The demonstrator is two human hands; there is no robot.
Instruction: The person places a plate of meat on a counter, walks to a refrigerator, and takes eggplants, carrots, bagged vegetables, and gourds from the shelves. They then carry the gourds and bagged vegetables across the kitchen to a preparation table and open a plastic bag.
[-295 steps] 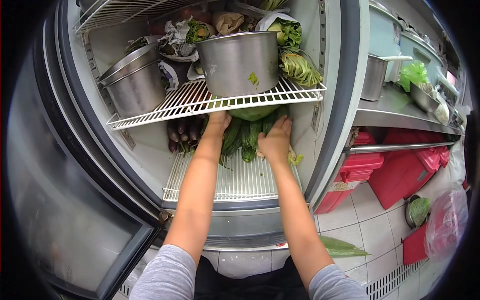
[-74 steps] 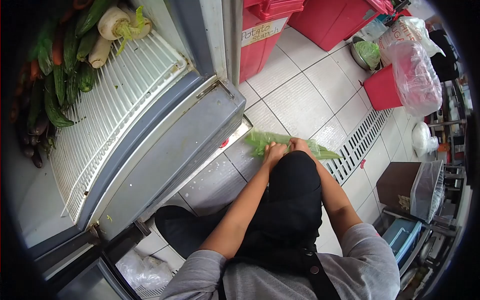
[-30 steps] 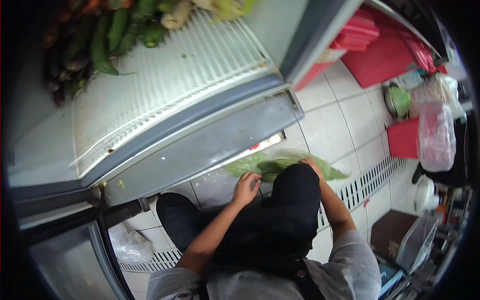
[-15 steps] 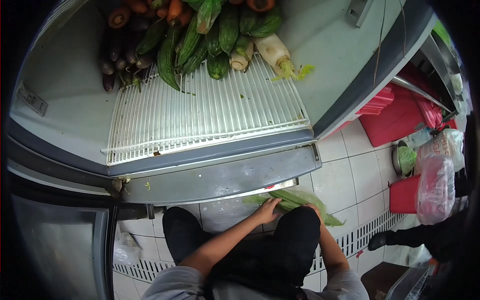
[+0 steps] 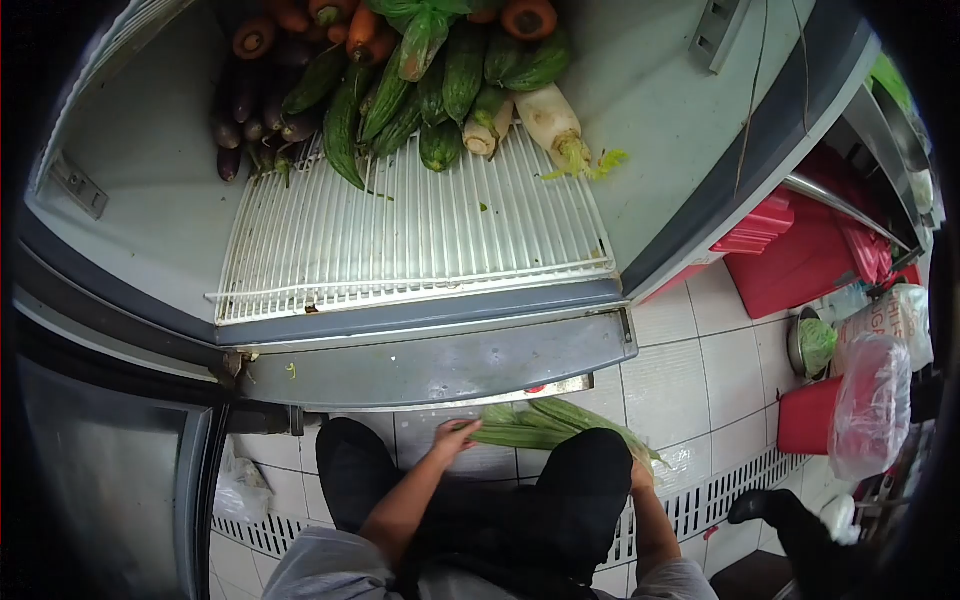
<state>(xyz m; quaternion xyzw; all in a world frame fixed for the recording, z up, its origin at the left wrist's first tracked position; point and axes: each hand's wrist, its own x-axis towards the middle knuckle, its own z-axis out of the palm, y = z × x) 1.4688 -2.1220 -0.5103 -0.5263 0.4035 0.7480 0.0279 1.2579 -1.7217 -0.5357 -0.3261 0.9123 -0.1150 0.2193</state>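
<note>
Long, ridged pale green luffas (image 5: 530,428) lie across in front of my knees, low over the tiled floor, with what looks like clear plastic about their right end. My left hand (image 5: 456,440) is closed around their left tip. At the other end is my right hand (image 5: 641,476), partly hidden by my right knee; what shows of it is closed against the luffas. Ahead, in the open fridge, a white wire shelf (image 5: 420,235) bears dark green cucumber-like gourds (image 5: 400,110), purple eggplants (image 5: 245,95), carrots (image 5: 529,18) and white radishes (image 5: 548,118).
The fridge's grey sill (image 5: 440,355) juts out just beyond the luffas. To the left stands the fridge door (image 5: 110,480). On the right are red bins (image 5: 808,415), a plastic bag (image 5: 868,405), a metal bowl with something green, a floor drain grate (image 5: 720,492) and another person's dark shoe (image 5: 755,506).
My left hand has slid left from the luffas' middle to their tip. My right hand has moved down beside my knee, and the luffas have shifted slightly left. The view has tilted a little.
</note>
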